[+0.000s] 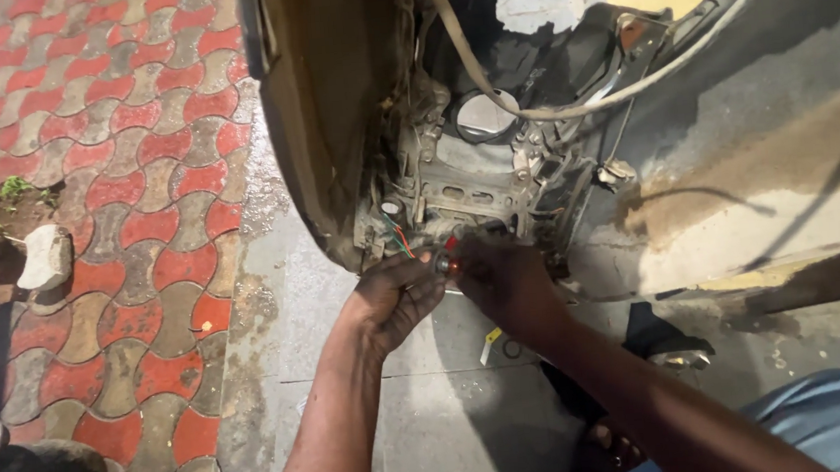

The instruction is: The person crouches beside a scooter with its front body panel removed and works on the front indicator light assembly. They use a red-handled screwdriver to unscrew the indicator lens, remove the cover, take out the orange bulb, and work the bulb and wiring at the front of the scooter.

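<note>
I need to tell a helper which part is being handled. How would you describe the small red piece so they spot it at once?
Start at the opened scooter body with its exposed engine. Go down to its lower edge, where the left hand and right hand meet. The small red piece sits between their fingertips, bright red among grey, grimy metal.

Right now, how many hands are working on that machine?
2. The left hand and the right hand meet side by side under the exposed engine parts, fingertips around a small red-tipped part. No other hands show, though the body panels could hide some.
</note>
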